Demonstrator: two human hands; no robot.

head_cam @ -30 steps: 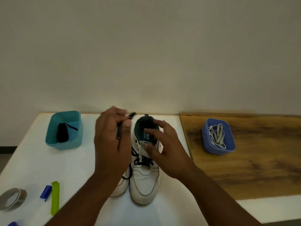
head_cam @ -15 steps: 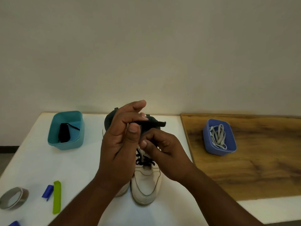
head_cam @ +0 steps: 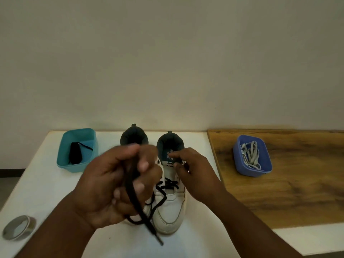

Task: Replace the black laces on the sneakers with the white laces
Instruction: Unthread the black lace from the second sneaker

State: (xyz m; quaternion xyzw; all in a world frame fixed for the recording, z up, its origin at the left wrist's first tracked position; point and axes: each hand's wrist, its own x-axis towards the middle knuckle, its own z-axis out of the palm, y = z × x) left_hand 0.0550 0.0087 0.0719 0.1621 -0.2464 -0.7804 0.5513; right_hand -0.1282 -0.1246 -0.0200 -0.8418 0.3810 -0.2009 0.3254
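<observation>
Two white sneakers stand side by side on the white table, toes toward me. The right sneaker [head_cam: 170, 211] still has a black lace [head_cam: 167, 185] crossed through its lower eyelets. My left hand [head_cam: 119, 183] grips a loose length of that black lace, whose free end [head_cam: 150, 228] hangs down in front of the toes. It covers most of the left sneaker [head_cam: 134, 135]. My right hand [head_cam: 193, 172] rests on the right sneaker's upper eyelets beside the tongue, fingers bent; I cannot tell whether it pinches anything.
A teal tub [head_cam: 77, 149] at the back left holds a bundled black lace [head_cam: 75, 155]. A blue tub [head_cam: 252, 155] on the wooden board [head_cam: 288, 183] at the right holds white laces [head_cam: 250, 154]. A tape roll [head_cam: 18, 228] lies at the front left edge.
My left hand has come down and toward me, pulling the black lace out so its end now hangs before the toes. My right hand has moved right onto the right sneaker's eyelets.
</observation>
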